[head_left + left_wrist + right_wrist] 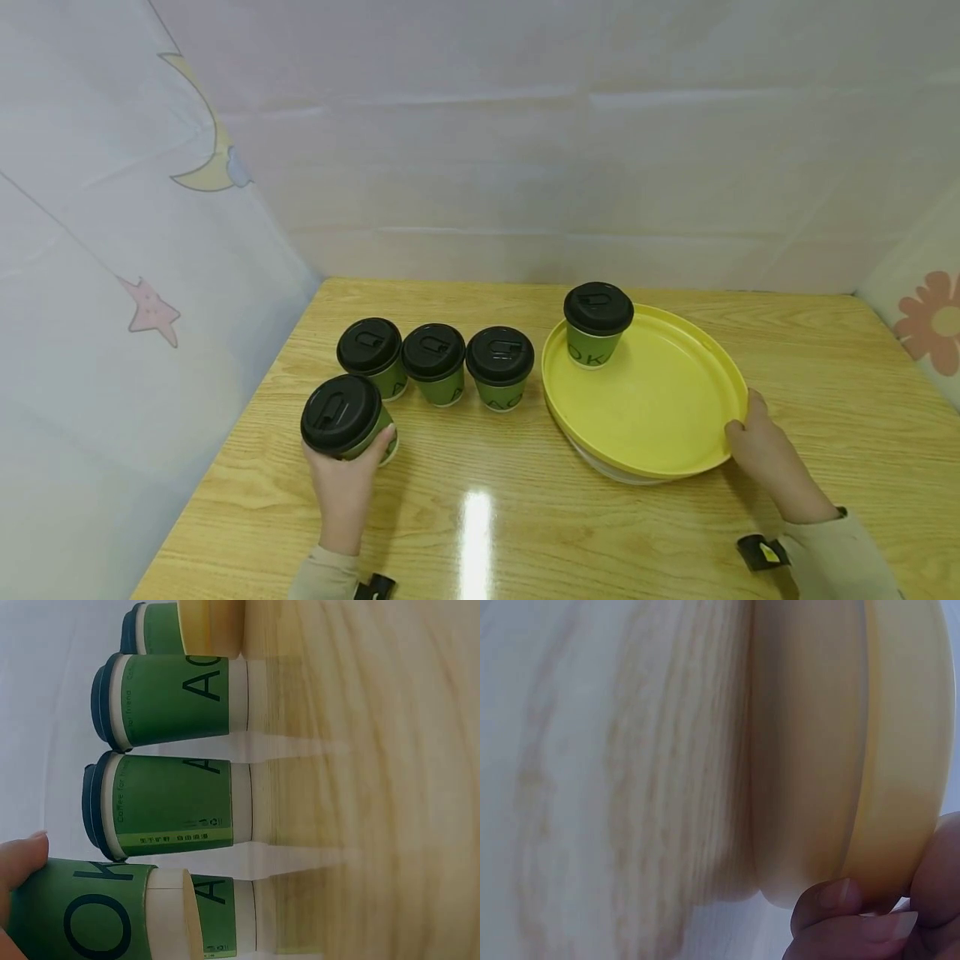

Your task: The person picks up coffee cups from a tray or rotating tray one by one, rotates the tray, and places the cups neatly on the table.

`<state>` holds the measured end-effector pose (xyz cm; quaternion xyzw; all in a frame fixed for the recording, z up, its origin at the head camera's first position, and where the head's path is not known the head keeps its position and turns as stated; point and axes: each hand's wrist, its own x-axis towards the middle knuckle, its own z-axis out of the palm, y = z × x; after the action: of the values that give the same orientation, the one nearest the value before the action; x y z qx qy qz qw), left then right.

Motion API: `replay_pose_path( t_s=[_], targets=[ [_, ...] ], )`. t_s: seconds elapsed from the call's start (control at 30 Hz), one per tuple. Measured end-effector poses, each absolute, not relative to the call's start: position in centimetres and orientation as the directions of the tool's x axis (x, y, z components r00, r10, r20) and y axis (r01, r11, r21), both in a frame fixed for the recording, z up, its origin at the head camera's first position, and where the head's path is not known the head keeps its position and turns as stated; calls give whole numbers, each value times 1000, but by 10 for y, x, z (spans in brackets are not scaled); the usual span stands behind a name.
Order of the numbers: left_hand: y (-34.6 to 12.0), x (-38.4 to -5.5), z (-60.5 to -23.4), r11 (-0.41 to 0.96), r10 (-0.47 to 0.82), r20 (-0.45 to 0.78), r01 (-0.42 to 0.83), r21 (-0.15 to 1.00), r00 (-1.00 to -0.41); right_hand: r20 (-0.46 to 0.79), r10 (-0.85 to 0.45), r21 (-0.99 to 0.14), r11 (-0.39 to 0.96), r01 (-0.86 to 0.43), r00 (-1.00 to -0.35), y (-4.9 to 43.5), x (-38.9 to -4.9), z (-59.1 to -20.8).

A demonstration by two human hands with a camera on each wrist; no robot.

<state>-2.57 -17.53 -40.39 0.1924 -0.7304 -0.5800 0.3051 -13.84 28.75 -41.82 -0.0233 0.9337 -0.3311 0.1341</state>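
My left hand (345, 492) grips a green paper coffee cup (341, 414) with a black lid, thumb along its near side. The cup leans a little, and its white bottom edge shows in the left wrist view. Just behind it, three similar lidded cups (434, 362) stand upright in a row on the table. My right hand (768, 458) pinches the right rim of a round yellow tray (667, 408), thumb on top and fingers below in the right wrist view. Another lidded coffee cup (597, 321) stands upright at the tray's back left.
Under the tray is a pale round base (611, 468). All stands on a wood-grain table (420, 533), with a light cloth backdrop (480, 167) along its back and sides. A bright reflection lies at the table's front middle.
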Motion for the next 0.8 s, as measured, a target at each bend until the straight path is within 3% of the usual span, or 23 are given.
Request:
replay_pose_path(
  t_s=[0.8],
  targets=[
    [-199, -31, -402, 164, -692, 106, -13, 986, -714, -230, -138, -625, 780, 38, -964, 286, -135, -416]
  ],
)
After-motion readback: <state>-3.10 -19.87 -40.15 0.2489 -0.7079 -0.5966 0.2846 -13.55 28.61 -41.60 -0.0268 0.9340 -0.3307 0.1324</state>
